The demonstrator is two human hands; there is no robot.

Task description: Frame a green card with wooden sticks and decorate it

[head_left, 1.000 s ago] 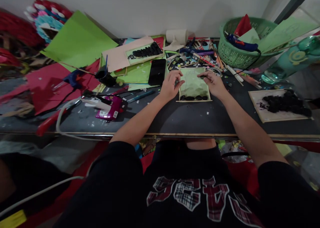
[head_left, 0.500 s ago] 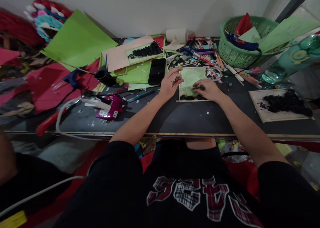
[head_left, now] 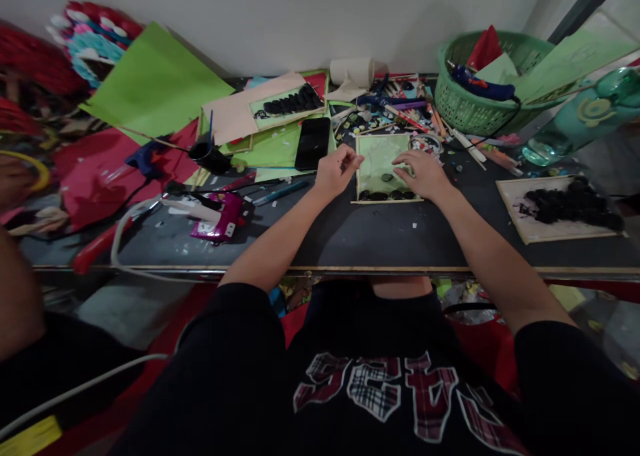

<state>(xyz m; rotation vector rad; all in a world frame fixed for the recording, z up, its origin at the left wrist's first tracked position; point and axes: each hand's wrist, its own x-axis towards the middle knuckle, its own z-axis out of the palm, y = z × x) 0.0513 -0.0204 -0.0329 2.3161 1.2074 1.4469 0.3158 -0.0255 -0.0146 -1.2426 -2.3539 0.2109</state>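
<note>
A small green panel (head_left: 380, 151) edged with thin wooden strips lies on the dark table in front of me. Along its near edge runs a row of black pebble-like pieces (head_left: 381, 196). One separate dark piece (head_left: 387, 177) sits above that row, just left of my right fingertips. My right hand (head_left: 424, 173) hovers over the panel's right side, thumb and fingers apart and holding nothing. At the left edge of the panel is my left hand (head_left: 336, 172), its fingers curled into a pinch; whatever they may hold is too small to make out.
A phone (head_left: 313, 143), a black cup (head_left: 210, 156) and a purple device (head_left: 220, 216) stand left. A round tub of bits (head_left: 425, 144), a green basket (head_left: 450, 103), a bottle (head_left: 555, 136) and another framed panel (head_left: 517, 199) are right. A co-worker's arm (head_left: 17, 296) is far left.
My right hand has let go of the dark piece and drawn slightly up and right. My left fingers have curled in tighter. At far left, the co-worker's hand has come into view with a yellow ring-shaped thing.
</note>
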